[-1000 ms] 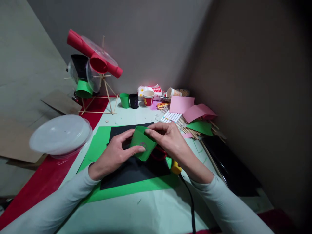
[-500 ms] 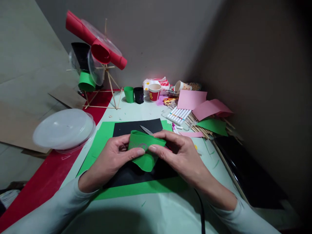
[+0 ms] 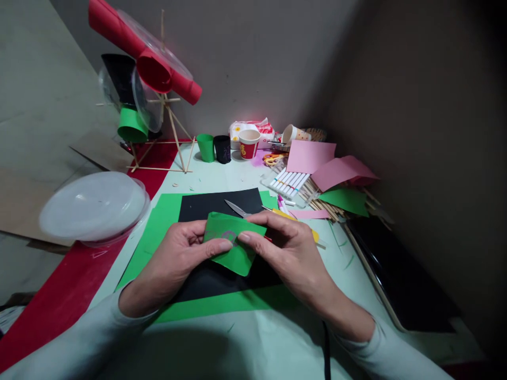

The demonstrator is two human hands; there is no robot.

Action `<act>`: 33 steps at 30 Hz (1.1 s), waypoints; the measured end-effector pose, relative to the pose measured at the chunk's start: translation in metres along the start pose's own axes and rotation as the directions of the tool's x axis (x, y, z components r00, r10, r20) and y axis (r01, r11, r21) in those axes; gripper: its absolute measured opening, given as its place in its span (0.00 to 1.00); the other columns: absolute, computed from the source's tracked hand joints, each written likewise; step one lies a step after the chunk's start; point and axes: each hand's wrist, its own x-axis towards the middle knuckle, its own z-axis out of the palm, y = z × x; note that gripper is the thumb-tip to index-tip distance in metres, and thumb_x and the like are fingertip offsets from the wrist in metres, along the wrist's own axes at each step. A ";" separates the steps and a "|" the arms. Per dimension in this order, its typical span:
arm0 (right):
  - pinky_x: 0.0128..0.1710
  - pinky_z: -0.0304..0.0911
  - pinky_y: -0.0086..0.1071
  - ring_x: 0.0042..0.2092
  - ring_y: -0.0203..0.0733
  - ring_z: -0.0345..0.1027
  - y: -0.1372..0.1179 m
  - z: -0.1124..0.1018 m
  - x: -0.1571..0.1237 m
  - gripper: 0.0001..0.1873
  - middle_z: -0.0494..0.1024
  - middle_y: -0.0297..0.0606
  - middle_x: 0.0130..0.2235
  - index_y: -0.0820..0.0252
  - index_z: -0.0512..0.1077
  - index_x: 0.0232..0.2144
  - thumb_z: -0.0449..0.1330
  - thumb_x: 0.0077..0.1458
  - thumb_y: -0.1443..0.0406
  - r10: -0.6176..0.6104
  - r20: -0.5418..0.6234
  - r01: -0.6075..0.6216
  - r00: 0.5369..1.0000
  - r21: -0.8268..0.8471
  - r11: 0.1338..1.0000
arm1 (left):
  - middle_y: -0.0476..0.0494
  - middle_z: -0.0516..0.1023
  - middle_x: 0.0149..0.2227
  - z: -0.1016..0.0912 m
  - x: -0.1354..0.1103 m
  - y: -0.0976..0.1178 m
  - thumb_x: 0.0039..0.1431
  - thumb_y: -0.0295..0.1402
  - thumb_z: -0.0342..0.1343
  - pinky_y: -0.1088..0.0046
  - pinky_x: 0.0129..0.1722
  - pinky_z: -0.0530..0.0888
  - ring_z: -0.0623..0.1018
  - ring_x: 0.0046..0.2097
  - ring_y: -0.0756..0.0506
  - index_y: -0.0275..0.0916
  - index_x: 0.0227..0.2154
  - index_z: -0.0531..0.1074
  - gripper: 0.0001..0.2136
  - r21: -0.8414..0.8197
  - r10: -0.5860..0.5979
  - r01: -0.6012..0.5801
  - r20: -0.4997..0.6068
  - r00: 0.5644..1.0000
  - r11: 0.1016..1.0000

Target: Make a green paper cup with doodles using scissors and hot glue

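Note:
A curled piece of green paper point(image 3: 233, 244) is pinched between both hands above a black sheet point(image 3: 222, 243) that lies on a larger green sheet point(image 3: 158, 232). My left hand point(image 3: 180, 258) grips its left side, thumb on the front. My right hand point(image 3: 285, 248) holds the right side, thumb meeting the left thumb near a grey mark on the paper. Scissors point(image 3: 237, 209) lie on the black sheet just behind the paper.
A clear plastic lid point(image 3: 93, 206) rests at the left on red paper point(image 3: 59, 301). At the back stand a stick-and-cup model point(image 3: 146, 89), green, black and red cups point(image 3: 227, 146), markers point(image 3: 287, 182), pink sheets point(image 3: 328, 166), wooden sticks. A black cable point(image 3: 327, 353) runs near my right arm.
The green paper has been flattened somewhat and turned between my hands. The camera view has tilted, so the scissors now show behind the paper.

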 end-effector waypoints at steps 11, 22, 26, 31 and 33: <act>0.29 0.63 0.27 0.30 0.34 0.68 0.016 0.012 -0.004 0.09 0.77 0.32 0.31 0.60 0.78 0.39 0.64 0.59 0.61 0.012 0.105 -0.009 0.994 -0.031 0.999 | 0.50 0.84 0.31 -0.002 0.003 -0.013 0.53 0.37 0.72 0.79 0.32 0.78 0.81 0.32 0.49 0.41 0.34 0.82 0.08 -0.163 -0.039 0.037 -0.007 0.999 0.986; 0.40 0.69 0.31 0.42 0.41 0.77 0.003 -0.068 0.006 0.09 0.82 0.43 0.44 0.62 0.73 0.46 0.55 0.69 0.64 -0.193 0.037 0.162 0.980 -0.711 0.684 | 0.49 0.82 0.27 -0.041 0.008 -0.006 0.42 0.31 0.76 0.81 0.24 0.77 0.78 0.27 0.49 0.41 0.23 0.79 0.10 -0.244 -0.071 0.007 -0.254 0.964 0.970; 0.40 0.67 0.34 0.40 0.46 0.76 0.019 -0.053 0.007 0.06 0.82 0.45 0.41 0.62 0.77 0.41 0.60 0.64 0.71 -0.043 0.283 0.264 0.958 -0.820 0.507 | 0.47 0.82 0.29 -0.043 0.005 -0.004 0.43 0.34 0.76 0.78 0.30 0.79 0.80 0.31 0.48 0.37 0.27 0.80 0.12 -0.260 -0.044 -0.013 -0.210 0.977 0.966; 0.42 0.66 0.47 0.41 0.59 0.75 0.022 -0.018 0.008 0.12 0.81 0.58 0.40 0.70 0.77 0.46 0.57 0.63 0.73 0.080 0.370 0.342 0.926 -0.909 0.240 | 0.43 0.83 0.33 -0.044 0.002 -0.002 0.49 0.35 0.73 0.74 0.38 0.80 0.81 0.35 0.46 0.34 0.31 0.80 0.11 -0.280 0.032 -0.074 -0.152 0.988 0.957; 0.42 0.67 0.49 0.42 0.62 0.75 0.023 -0.009 0.008 0.17 0.81 0.61 0.41 0.73 0.75 0.51 0.54 0.61 0.76 0.105 0.379 0.358 0.919 -0.917 0.173 | 0.43 0.83 0.33 -0.045 0.001 -0.001 0.51 0.34 0.72 0.73 0.37 0.80 0.81 0.35 0.46 0.34 0.32 0.80 0.10 -0.285 0.048 -0.083 -0.127 0.991 0.955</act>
